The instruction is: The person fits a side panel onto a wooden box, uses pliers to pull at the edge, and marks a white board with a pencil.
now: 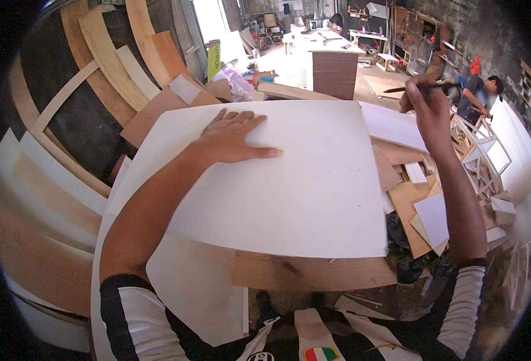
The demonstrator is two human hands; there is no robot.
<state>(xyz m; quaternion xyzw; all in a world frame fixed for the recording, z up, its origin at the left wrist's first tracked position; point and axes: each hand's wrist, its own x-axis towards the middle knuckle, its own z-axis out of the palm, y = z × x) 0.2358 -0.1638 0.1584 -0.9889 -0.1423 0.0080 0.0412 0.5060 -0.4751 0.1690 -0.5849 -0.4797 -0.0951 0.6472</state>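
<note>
A large white board (301,198) lies flat in front of me, its near edge above a brown wooden plank (313,272). My left hand (235,135) rests palm down on the board's far left part, fingers spread and thumb pointing right. Raised beyond the board's far right corner, my right hand (428,111) is closed round a thin dark pencil-like stick (419,88), which points left. The stick's exact kind is too small to make out. A few faint marks show on the right part of the board.
Wooden planks and panels (106,57) lean on the left. Board offcuts (431,216) lie piled on the right, near wooden frames (479,153). Another person (479,99) works at the far right. A brown-sided workbench (333,75) stands farther back.
</note>
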